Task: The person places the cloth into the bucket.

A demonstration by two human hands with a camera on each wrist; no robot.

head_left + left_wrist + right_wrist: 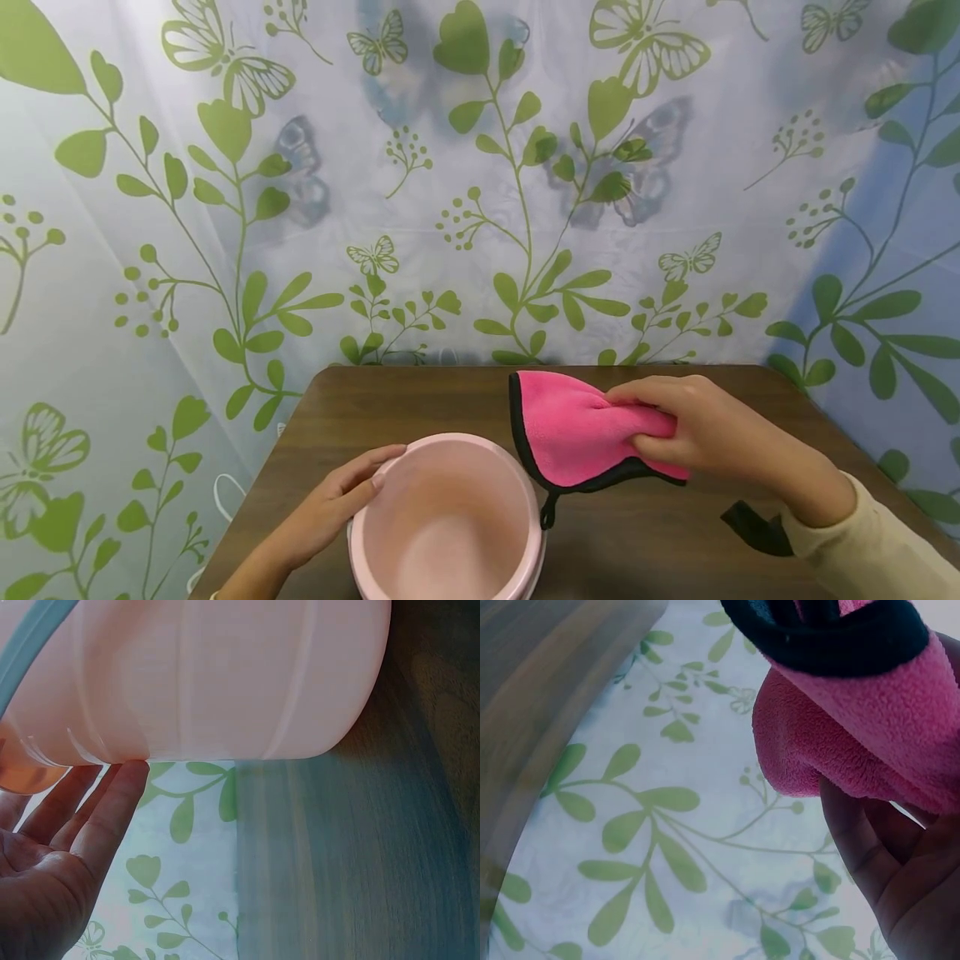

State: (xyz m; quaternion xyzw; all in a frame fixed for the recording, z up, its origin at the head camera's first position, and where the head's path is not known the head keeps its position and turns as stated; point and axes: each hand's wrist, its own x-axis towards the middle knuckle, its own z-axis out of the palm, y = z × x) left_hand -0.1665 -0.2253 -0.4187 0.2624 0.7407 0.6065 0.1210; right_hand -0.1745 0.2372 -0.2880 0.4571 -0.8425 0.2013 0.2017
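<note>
A pink bucket [525,492] stands on the table near its front, seen from above with nothing inside. My left hand [330,504] rests against its rim at the left, thumb tip at the lip. In the left wrist view the fingers [112,814] lie nearly straight against the bucket's outer wall [225,682]. Right of the bucket, above the table, my right hand [693,421] grips a bunched pink cloth [570,433] with black edging. A small black loop [549,508] hangs from its corner beside the bucket rim. Fingers press into the cloth's fleecy folds [802,735] in the right wrist view.
The dark wooden table [405,396] reaches back to a curtain [480,208] printed with green leaves and butterflies. A grey-blue bucket handle [30,652] crosses the left wrist view's corner. A black strap [757,529] hangs by the right sleeve.
</note>
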